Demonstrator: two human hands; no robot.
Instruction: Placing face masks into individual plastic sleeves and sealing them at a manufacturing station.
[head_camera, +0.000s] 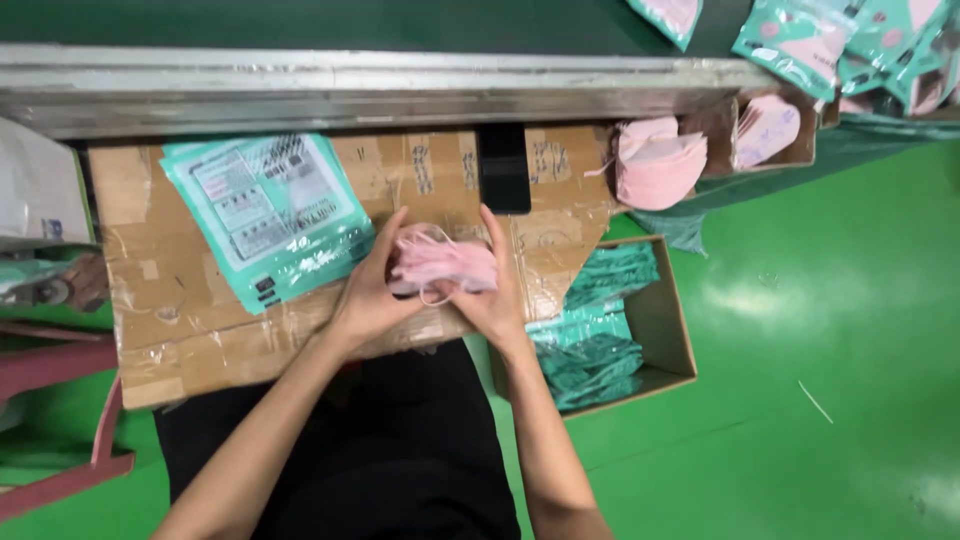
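pink masks (445, 262) partly hidden, packets (850, 45) cropped

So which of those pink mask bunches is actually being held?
The small bunch of pink masks between the left hand and right hand, over the cardboard board. The bigger pink stack lies untouched at the upper right.

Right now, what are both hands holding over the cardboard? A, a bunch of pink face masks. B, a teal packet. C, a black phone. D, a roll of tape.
A: the left hand and right hand clasp a bunch of pink face masks between them, above the cardboard sheet.
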